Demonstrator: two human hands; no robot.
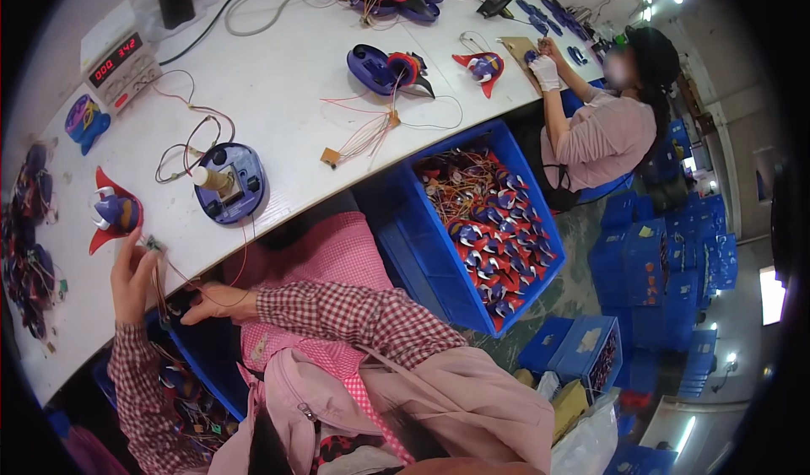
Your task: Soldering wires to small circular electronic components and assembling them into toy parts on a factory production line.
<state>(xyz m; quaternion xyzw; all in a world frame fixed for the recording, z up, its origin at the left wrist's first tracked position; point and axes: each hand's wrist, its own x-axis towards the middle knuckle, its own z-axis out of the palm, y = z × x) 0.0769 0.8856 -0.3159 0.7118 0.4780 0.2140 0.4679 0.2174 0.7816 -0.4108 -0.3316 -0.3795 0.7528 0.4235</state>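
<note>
My left hand point(132, 283) is at the near table edge, thumb and fingers closed around thin wires point(158, 271) with a small greenish part at their top. Just beyond its fingertips lies a red, purple and white toy head point(116, 209). My right hand point(218, 303) is lower, beside the table edge, fingers curled at thin wires; its fingertips are partly hidden. To the right of my left hand stands a purple oval toy base point(229, 183) with a cream-coloured post and an open compartment. Wires run from it toward my right hand.
A power supply point(121, 68) with a red display stands at the back left. Toy parts point(380, 70) lie across the white table point(287, 95). Blue bins point(494, 306) of parts stand below, one under my arms. A co-worker point(603, 129) sits at the right, hands on parts.
</note>
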